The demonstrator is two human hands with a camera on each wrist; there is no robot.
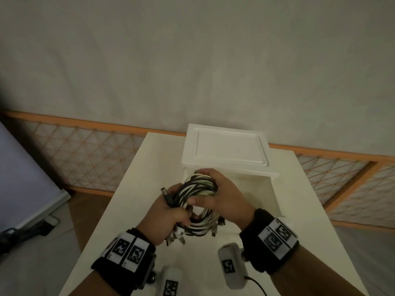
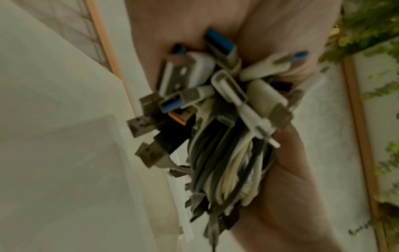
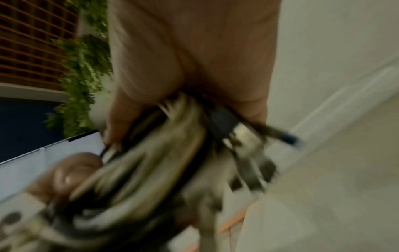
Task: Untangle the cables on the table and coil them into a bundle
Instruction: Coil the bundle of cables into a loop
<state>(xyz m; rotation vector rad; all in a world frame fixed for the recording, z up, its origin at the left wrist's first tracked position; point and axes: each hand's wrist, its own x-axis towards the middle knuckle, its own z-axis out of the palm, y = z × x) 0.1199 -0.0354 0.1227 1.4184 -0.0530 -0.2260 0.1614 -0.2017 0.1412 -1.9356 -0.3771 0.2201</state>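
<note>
A pale wall (image 1: 192, 60) fills the background, with an orange-framed lattice panel (image 1: 85, 150) along its foot. Below it stands the white surface (image 1: 149, 163), and at its far end sits a white box (image 1: 226, 146) with a recessed top. Above the surface, in front of the box, both hands hold the cable bundle (image 1: 197, 189), a coil of black and white cables wound into a ring and lifted clear of the surface. The right hand (image 1: 224, 195) wraps the far side of the coil, its fingers curled over the top and the thumb pressing the front. The left hand (image 1: 171, 212) grips the near left side of the coil, fingers closed round the strands, with a black barrel plug (image 1: 167, 194) sticking out above its thumb. From the left wrist view a cluster of connectors (image 2: 205, 88) (USB plugs, several with blue inserts) juts out of the left hand's grasp. The right wrist view is blurred.
</note>
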